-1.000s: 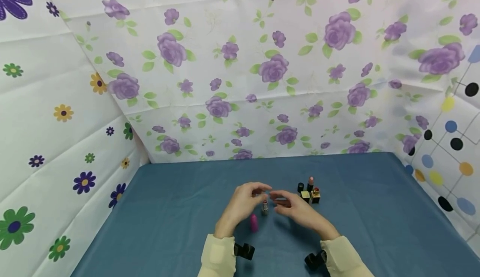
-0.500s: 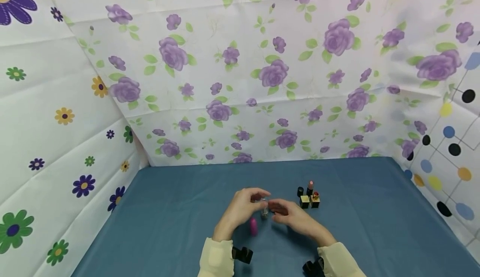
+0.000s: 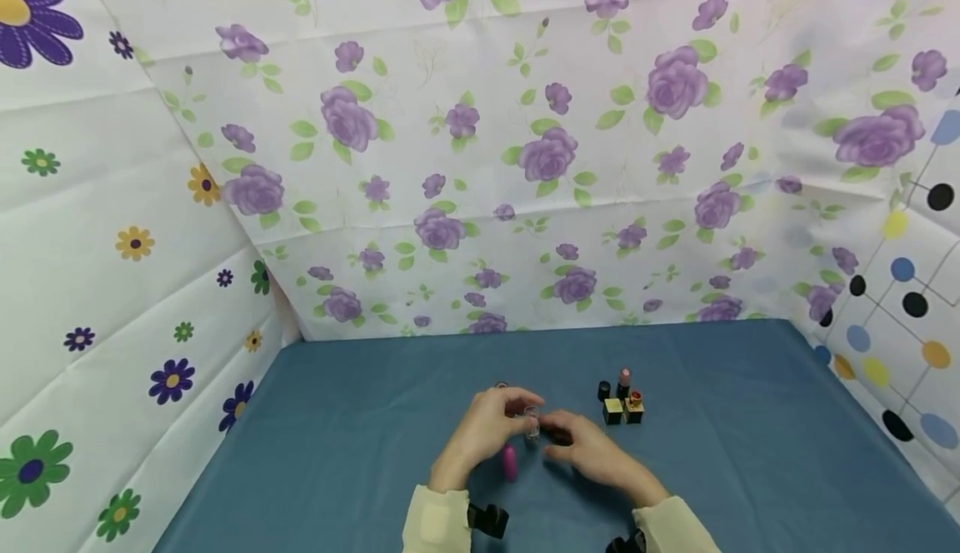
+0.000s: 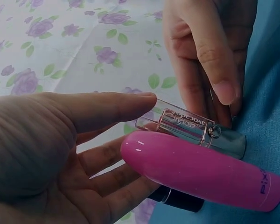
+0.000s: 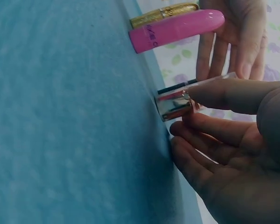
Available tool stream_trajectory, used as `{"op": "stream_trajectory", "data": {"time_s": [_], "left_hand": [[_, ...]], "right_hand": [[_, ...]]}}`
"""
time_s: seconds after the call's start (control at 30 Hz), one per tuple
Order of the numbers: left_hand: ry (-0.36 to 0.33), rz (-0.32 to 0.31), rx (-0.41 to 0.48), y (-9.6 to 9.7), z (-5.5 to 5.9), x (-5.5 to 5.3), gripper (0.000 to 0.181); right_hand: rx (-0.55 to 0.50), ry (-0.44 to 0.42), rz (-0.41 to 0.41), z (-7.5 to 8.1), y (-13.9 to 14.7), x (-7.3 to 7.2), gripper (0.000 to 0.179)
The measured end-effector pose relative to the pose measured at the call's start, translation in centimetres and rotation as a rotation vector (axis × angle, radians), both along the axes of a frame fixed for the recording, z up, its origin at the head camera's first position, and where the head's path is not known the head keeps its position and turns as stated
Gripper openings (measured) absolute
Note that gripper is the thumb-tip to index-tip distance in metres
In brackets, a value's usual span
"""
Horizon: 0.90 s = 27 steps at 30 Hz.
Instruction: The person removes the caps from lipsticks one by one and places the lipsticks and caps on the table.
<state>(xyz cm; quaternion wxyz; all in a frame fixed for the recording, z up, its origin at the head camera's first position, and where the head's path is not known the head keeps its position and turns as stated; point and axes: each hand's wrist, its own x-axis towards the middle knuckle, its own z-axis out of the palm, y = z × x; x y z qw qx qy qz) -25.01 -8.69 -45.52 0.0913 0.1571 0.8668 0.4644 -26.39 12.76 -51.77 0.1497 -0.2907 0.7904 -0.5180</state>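
A clear-capped lipstick stands on the blue cloth between the two hands. My left hand pinches its see-through cap near the top, thumb in front and fingers behind. Lower down, the thumb and index finger of my right hand pinch the shiny base. Right beside the left wrist, an upright pink tube overlaps part of the clear one in the left wrist view. Behind that pink tube, a gold tube shows in the right wrist view.
Back right on the blue cloth stand a black cap, an uncovered pink-tipped lipstick, a gold-and-black box-shaped piece and a gold-and-black red lipstick. A black tube shows low in the left wrist view.
Both hands have closed in on the clear lipstick; a second ago they hovered on either side with a gap. The head view has tilted up slightly.
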Motion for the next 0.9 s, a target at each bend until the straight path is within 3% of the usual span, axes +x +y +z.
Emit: {"op": "stream_trajectory", "data": {"time_s": [0.17, 0.43, 0.6, 0.9], "left_hand": [[0.034, 0.006, -0.006, 0.1, -0.2, -0.1, 0.022], [0.039, 0.024, 0.032, 0.0, -0.2, -0.1, 0.022], [0.037, 0.036, 0.098, -0.1, -0.2, -0.1, 0.020], [0.117, 0.072, 0.286, -0.3, 0.3, 0.0, 0.029]], "right_hand": [[0.040, 0.047, -0.026, 0.0, -0.2, 0.1, 0.040], [0.032, -0.009, -0.044, -0.2, -0.4, 0.1, 0.041], [-0.030, -0.063, -0.065, 0.0, -0.4, 0.1, 0.037], [-0.170, -0.194, -0.154, 1.9, -0.6, 0.3, 0.046]]}}
